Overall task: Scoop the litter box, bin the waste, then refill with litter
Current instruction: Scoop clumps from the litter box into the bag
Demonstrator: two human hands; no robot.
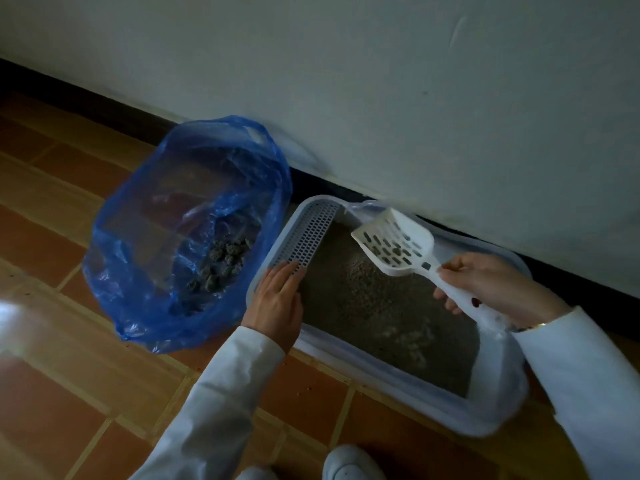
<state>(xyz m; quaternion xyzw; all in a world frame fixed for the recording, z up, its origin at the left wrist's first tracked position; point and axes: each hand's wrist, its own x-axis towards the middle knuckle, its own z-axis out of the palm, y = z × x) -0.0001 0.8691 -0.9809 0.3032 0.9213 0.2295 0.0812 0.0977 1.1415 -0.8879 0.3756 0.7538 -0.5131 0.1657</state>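
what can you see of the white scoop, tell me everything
The white scoop looks like plastic: a slotted, walled bowl on a flat handle with a hole. The right hand grips the handle and holds it tilted above the grey litter in the litter box, bowl toward the wall. A small dark clump or two sits on its slots.

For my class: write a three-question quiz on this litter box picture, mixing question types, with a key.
1. True or false: the right hand holds the slotted scoop by its handle.
2. Where do the scooped clumps lie? A) on the floor B) in the blue bag C) beside the shoe
3. Fill in: the left hand rests flat on the litter box's ____.

Key: 1 true; 2 B; 3 rim.
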